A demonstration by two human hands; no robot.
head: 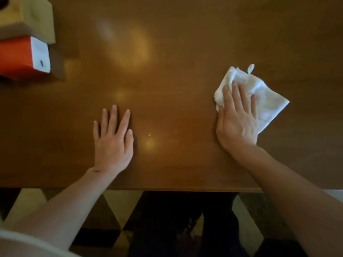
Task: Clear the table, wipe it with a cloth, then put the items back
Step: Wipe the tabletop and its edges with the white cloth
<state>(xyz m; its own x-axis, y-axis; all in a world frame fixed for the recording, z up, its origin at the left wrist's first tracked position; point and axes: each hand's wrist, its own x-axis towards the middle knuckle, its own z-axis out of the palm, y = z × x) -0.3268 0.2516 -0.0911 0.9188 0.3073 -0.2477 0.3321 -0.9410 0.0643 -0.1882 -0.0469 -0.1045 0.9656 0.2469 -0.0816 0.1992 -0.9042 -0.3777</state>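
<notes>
Brown wooden table (185, 43) fills most of the head view; far edge and both sides run out of frame, only the near edge is visible. Glare patches on the top, surface detail soft.

Below the near edge: checkered floor (118, 204) and dark trouser legs (167, 229), dim, hard to make out. Pale sleeve (24, 243) cut off at bottom left.

Top-left corner: beige box (35, 17) with a dark opening on top, cropped by the frame. Just in front of it an orange and white box (22, 56), also cropped on its left side (small dark mark on the white end, unreadable). Whether the two touch, cannot tell.

White cloth (267, 101) lies on the table at right, bunched toward its far-left part, flat corner pointing right. Part of it is hidden under the hand.

Right hand (237, 119) lies palm-down on the cloth, fingers straight and close together, pressing it to the table, not curled round it. Thumb mostly hidden on the far side.

Left hand (113, 140) flat on bare wood near the front edge, fingers extended, slightly spread, holding nothing. Well apart from the cloth.
</notes>
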